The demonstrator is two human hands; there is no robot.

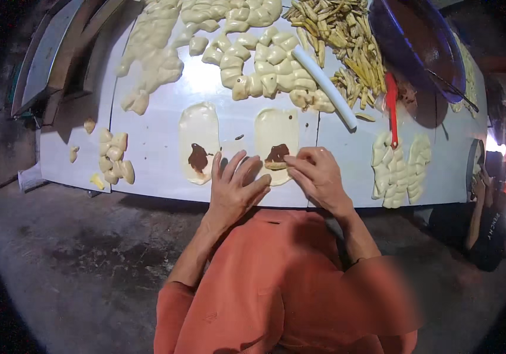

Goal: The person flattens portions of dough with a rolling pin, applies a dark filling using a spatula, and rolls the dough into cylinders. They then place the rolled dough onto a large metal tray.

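Observation:
Two flat oval dough sheets lie side by side on the white table. On the right dough sheet point(276, 127) sits a brown patch of chocolate-like filling point(277, 152), with a pale yellow strip point(275, 166), seemingly banana, across its lower edge. The fingertips of my right hand point(321, 176) are pinched at the right end of that strip. My left hand point(235, 187) has its fingers spread between the two sheets, the thumb reaching over the right sheet's lower left edge. Another brown patch point(198, 158) lies on the left dough sheet point(198, 127).
Many dough lumps point(247, 59) spread over the far table. A pale rolling rod point(324, 88) lies beside a heap of yellow strips point(347, 35). Rightward are a red-handled tool point(392, 109), a purple basin point(454, 59) and dough pieces point(399, 171). A person point(483, 224) is at far right.

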